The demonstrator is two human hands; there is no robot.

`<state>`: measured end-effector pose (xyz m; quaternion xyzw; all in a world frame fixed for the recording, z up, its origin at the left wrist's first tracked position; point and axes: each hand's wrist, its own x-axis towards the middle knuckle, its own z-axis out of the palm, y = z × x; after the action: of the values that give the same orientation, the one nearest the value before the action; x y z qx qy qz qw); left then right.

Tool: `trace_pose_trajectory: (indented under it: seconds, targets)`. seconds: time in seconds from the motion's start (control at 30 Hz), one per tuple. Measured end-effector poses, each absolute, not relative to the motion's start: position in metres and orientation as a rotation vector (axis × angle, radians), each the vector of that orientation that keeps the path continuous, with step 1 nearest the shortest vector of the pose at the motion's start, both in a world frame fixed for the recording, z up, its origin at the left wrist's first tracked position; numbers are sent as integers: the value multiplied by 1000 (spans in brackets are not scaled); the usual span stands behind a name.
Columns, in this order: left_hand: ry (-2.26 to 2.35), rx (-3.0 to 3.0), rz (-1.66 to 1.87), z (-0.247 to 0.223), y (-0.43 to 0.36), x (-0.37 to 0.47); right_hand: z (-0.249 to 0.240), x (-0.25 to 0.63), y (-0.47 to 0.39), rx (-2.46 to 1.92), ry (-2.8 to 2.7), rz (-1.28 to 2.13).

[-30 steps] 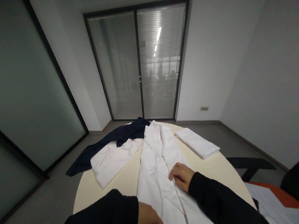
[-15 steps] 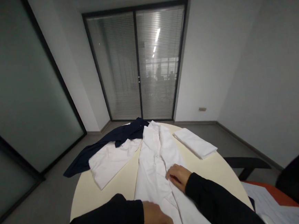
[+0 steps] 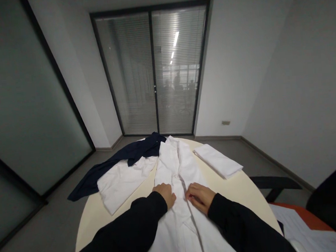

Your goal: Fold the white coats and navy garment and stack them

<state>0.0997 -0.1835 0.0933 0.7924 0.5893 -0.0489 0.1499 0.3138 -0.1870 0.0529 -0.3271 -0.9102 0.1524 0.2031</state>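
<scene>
A long white shirt (image 3: 180, 230) lies lengthwise down the middle of the round table, its sides turned inward and its front edge running toward me. My left hand (image 3: 165, 194) rests on its left side, fingers curled against the cloth. Opposite, my right hand (image 3: 199, 195) is closed with its fingertips on the folded right edge. Both sets of fingertips are partly hidden. The two hands are a short way apart, with a strip of the shirt showing between them.
On the left of the table (image 3: 87, 229) lie a crumpled white garment (image 3: 124, 180) and a dark navy garment (image 3: 101, 170) that hangs over the edge. A folded white cloth (image 3: 217, 161) is at the right. Papers (image 3: 307, 231) and a black chair (image 3: 330, 194) stand beyond the right edge.
My left hand has moved up the shirt, away from my body, from the near end to a place level with my right hand. The right hand has stayed put.
</scene>
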Motion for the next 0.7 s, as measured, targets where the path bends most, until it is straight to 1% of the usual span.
trace_pose_trajectory:
  seconds: [0.13,0.23,0.37,0.57,0.7]
  targets:
    - [1688,2323,2,82,-177,107,46,313,-188,-914,-2565,443]
    - [1672,2315,18,72,-178,110,43,312,-187,-947,-2575,434]
    - [1593,2353,49,76,-186,108,43,310,-183,-986,-2643,389]
    - [1074,2546,-14,90,-207,106,43,310,-178,-993,-2557,467]
    - [634,2957,-5,79,-222,112,38,310,-179,-988,-2544,500]
